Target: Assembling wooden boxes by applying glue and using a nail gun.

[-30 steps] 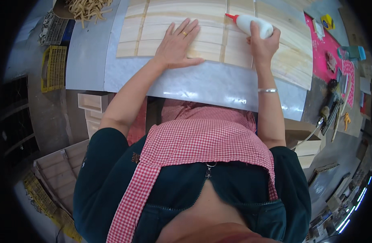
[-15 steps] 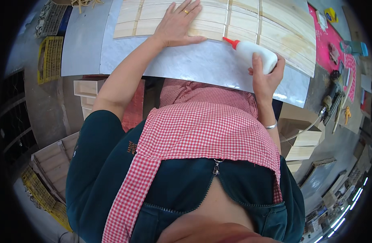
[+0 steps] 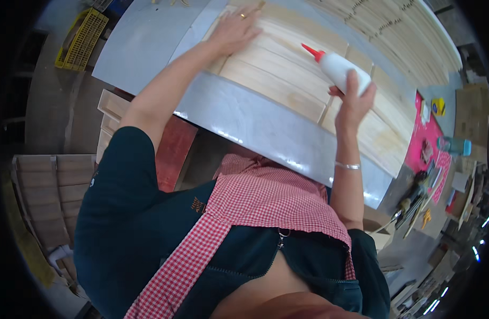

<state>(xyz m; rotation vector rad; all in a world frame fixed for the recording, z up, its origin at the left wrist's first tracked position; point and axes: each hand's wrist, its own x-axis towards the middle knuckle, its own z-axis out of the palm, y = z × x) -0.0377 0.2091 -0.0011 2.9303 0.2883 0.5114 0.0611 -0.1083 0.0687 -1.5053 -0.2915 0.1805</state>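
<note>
Pale wooden boards [image 3: 287, 80] lie side by side on a shiny grey marbled surface [image 3: 228, 114], with narrow gaps between some of them. My left hand [image 3: 235, 33], slightly blurred, rests with its fingers stretched out at the boards' far left end; a ring shows on one finger. My right hand [image 3: 355, 101] is wrapped round a white squeeze glue bottle [image 3: 340, 70]. The bottle tilts over the boards, its red pointed nozzle aimed up and to the left. I cannot tell whether any glue is coming out.
More wooden strips [image 3: 399, 32] lie at the far right. Beyond the boards' right end are a pink sheet [image 3: 423, 141], a jar with a blue-green lid [image 3: 457, 144] and several tools [image 3: 415, 196]. A yellow crate [image 3: 84, 40] stands at left, with wooden trays [image 3: 111, 106] below the table edge.
My view has turned, so the table now slants down to the right. My left hand has slid toward the boards' far left end. The bottle's nozzle has moved from their near edge to over them.
</note>
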